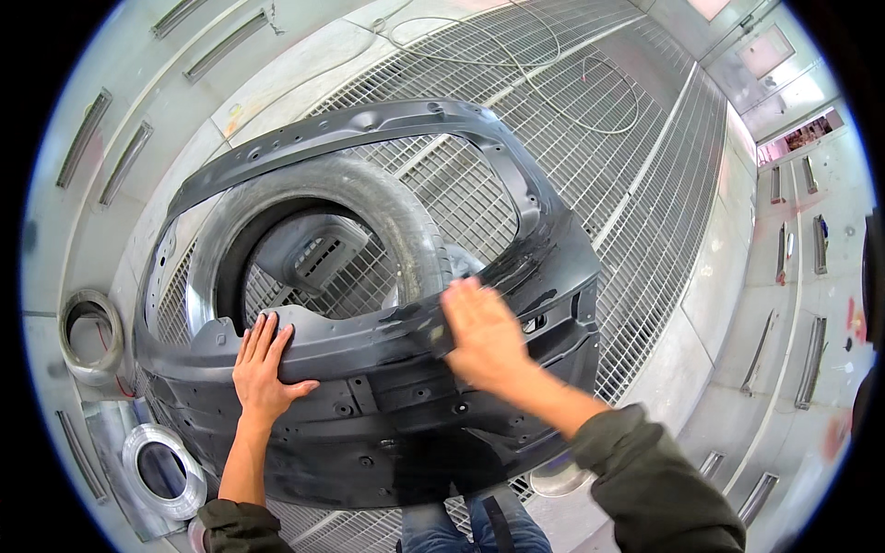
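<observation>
A black car tailgate panel (332,369), with a large window opening, lies across a worn tyre (406,217) that shows through the opening. My left hand (265,373) rests on the panel's surface just below the opening, fingers spread and nothing in it. Over the lower right corner of the opening, my right hand (487,336) presses down, slightly smeared by motion. Under its fingers is what looks like a dark grey pad (431,334), mostly covered by the hand. Dark, glossy wet-looking patches (516,267) mark the panel beside that hand.
Metal grating (590,92) covers the floor, with a thin hose (604,129) looped across it at the back. On the left stand a ring-shaped roll (90,336) and a silvery ring (166,470). Pale walls with slotted fittings (811,364) enclose both sides.
</observation>
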Motion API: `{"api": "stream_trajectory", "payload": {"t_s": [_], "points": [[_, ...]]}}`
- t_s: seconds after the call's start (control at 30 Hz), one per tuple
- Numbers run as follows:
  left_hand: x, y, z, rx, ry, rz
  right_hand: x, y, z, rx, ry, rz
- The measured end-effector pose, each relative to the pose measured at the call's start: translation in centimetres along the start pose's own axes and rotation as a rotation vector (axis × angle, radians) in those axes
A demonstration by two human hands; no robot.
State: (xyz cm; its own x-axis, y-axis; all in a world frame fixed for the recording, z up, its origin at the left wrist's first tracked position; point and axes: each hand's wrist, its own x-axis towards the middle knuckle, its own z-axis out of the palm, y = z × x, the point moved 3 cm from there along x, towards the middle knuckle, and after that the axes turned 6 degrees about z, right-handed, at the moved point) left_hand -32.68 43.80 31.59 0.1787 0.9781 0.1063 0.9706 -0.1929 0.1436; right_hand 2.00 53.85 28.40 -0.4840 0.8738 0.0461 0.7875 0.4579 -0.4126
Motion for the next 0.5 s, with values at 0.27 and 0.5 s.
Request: {"api": "stream_trajectory", "payload": {"t_s": [0.27, 0.5], "points": [[0.3, -0.3, 0.0, 0.003, 0.011, 0.04, 0.3, -4.6, 0.1, 0.314, 0.025, -0.277], [-0.4, -0.3, 0.0, 0.033, 0.006, 0.039, 1.2, 14.4, -6.6, 0.088, 0.015, 0.162]]}}
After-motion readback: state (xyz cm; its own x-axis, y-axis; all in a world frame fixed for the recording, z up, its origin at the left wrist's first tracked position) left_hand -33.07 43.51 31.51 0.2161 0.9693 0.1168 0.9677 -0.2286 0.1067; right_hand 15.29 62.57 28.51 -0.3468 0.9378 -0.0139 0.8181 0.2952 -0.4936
